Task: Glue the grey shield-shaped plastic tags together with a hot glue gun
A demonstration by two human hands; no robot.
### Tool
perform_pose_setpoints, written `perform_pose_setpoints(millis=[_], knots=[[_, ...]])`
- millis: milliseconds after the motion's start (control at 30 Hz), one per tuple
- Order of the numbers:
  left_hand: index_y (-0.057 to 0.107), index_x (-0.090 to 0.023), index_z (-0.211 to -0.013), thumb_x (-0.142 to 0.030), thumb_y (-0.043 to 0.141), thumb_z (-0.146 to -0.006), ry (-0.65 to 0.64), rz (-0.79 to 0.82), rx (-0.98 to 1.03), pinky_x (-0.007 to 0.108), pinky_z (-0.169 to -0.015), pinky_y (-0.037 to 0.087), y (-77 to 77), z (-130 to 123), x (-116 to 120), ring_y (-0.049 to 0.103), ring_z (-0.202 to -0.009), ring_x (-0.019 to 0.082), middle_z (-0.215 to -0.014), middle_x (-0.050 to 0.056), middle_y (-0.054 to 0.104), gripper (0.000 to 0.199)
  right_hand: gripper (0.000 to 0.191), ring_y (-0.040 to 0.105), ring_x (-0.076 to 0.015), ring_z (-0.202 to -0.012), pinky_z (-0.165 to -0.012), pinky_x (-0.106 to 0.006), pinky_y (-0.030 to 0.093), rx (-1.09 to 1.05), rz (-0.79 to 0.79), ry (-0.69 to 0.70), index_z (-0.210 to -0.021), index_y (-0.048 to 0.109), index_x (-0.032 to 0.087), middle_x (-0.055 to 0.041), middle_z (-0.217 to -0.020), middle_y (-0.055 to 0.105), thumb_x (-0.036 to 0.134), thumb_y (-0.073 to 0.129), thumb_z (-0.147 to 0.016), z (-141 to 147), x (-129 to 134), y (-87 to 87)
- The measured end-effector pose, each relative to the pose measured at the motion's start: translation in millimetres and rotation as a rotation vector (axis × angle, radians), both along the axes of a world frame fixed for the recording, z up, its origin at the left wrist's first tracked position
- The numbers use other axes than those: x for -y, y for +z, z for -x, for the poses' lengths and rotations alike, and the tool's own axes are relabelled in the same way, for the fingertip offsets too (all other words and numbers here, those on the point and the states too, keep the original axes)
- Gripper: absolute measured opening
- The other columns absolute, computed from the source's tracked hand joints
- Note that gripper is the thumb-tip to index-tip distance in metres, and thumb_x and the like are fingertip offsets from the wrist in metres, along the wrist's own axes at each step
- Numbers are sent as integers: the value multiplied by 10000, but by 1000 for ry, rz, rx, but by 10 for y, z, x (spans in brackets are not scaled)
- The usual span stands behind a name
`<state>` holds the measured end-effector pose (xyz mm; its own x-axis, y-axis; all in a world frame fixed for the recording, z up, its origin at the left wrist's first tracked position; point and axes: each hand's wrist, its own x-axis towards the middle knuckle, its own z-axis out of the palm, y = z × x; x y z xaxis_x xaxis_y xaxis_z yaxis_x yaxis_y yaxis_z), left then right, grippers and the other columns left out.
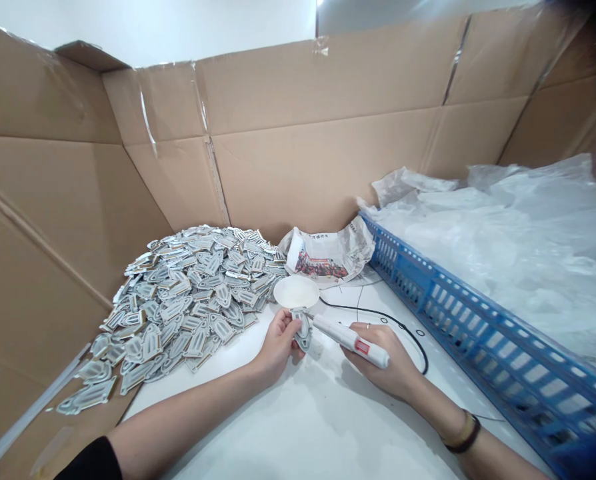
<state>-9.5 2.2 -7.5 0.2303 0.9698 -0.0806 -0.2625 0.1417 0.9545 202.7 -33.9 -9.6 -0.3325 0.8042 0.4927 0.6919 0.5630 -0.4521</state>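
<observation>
My left hand (278, 343) grips a small grey boat-shaped plastic piece (303, 333) with slots, held just in front of a round white dish (297, 291). In my right hand (385, 363) is a white hand tool (351, 341) with a long barrel and a red label. Its narrow tip points left and lies at the grey piece; whether they touch I cannot tell. A black cord (393, 320) curves along the table to my right hand. To the left is a large heap of similar grey pieces (198, 287).
A crumpled newspaper (323, 257) lies behind the dish. On the right a blue plastic crate (443, 300) holds clear plastic bags (518, 233). Tall cardboard walls (328, 153) enclose the white table (288, 427) at the back and sides.
</observation>
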Motion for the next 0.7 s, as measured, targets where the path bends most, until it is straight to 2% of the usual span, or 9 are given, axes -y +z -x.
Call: perform_pose_setpoints(millis=[233, 567, 700], knots=[[509, -205, -877, -480, 789, -695, -14, 2, 6, 188, -360, 359, 8, 10, 6, 436, -395, 61, -623, -71, 554, 433, 279, 506, -174, -534, -561, -329, 321, -17, 36, 2, -603, 397, 243, -15, -590, 540, 187, 538, -838, 26, 19, 109], [521, -206, -898, -505, 766, -692, -39, -8, -14, 175, -338, 344, 15, 22, 4, 437, -394, 61, -612, -81, 534, 438, 298, 496, -166, -532, -557, -316, 330, -37, 49, 8, -601, 355, 237, -12, -583, 518, 219, 528, -843, 28, 25, 158], [547, -203, -903, -442, 712, -711, -37, 0, -50, 166, -310, 286, 21, 33, 10, 396, -365, 56, -583, -86, 502, 348, 338, 476, -151, -510, -544, -311, 334, -180, 119, 52, -567, 404, 230, -3, -557, 499, 267, 551, -869, 37, 37, 191]])
